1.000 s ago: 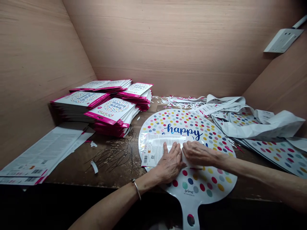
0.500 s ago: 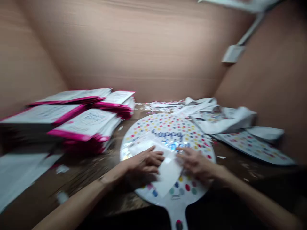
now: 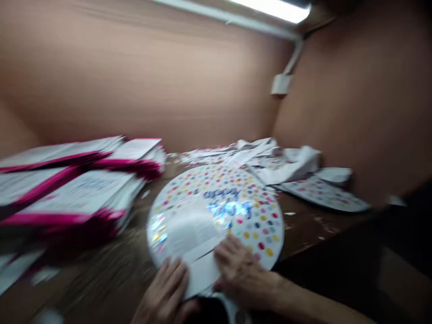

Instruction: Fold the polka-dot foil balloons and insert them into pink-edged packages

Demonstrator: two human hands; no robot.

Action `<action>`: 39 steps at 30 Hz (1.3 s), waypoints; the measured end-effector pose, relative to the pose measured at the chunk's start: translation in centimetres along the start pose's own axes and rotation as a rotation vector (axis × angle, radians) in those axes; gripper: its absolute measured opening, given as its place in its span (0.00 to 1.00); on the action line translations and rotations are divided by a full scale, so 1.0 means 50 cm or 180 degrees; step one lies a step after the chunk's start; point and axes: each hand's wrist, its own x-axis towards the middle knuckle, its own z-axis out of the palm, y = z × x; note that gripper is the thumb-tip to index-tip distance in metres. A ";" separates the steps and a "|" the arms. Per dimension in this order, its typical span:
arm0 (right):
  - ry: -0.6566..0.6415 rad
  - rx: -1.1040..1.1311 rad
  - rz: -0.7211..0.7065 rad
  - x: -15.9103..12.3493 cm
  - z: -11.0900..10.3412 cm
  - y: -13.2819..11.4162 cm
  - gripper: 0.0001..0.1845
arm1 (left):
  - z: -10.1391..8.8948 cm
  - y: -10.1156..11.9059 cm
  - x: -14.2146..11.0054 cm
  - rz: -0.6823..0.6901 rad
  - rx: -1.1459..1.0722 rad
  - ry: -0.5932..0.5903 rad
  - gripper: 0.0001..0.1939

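A flat, round foil balloon (image 3: pixel 270 225) with coloured dots and shiny blue lettering lies in front of me, its narrow tail toward me. On its near left part rests a white paper sheet (image 3: pixel 194 229) with faint print and a crease or edge across it. My left hand (image 3: pixel 165 290) grips the sheet's near left corner, fingers together on top. At the sheet's near right side, my right hand (image 3: pixel 238 270) holds it with fingers bent over it and the thumb low. Motion blur softens both hands, and the balloon's tail is partly covered.
Stacks of white packets with pink edges (image 3: pixel 77 193) stand at the left. Crumpled white strips (image 3: pixel 290 168) and another dotted balloon (image 3: pixel 320 193) lie at the right. Paper scraps (image 3: pixel 209 155) are scattered along the back wall. A lit tube lamp (image 3: pixel 273 9) hangs above.
Both hands have come nearer to me, from the balloon's middle to the sheet's near edge. The white sheet now lies lower and flatter. My view has turned right.
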 end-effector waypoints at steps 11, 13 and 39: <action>-0.0139 0.0727 -0.0664 0.008 -0.034 0.047 0.09 | -0.050 0.040 0.008 -0.0447 -0.0326 -0.0544 0.15; -0.0063 0.0798 -0.0726 0.009 -0.034 0.053 0.09 | -0.049 0.040 0.010 -0.0482 -0.0379 -0.0481 0.14; 0.1243 0.0280 -0.1184 0.006 0.002 -0.022 0.16 | -0.082 0.107 0.003 -0.0519 0.0242 -0.0300 0.16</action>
